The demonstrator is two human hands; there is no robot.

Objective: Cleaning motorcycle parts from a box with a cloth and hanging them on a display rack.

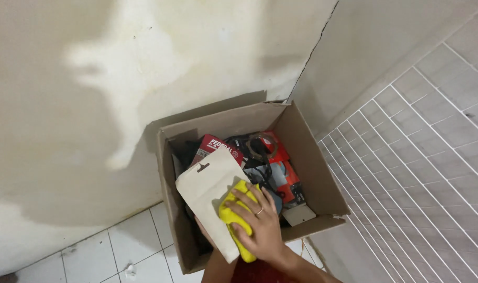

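cardboard box [307,157] on tiled floor [139,246], apparently cornered.

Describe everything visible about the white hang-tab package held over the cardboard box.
The white hang-tab package is a flat, rectangular sleeve that looks like thin card or matte plastic, blank on the side shown, with a hanging slot cut near its top edge. It is tilted, slot end up-left, over the open cardboard box. The right hand presses a yellow cloth against its lower right part. The left hand is mostly hidden beneath it.
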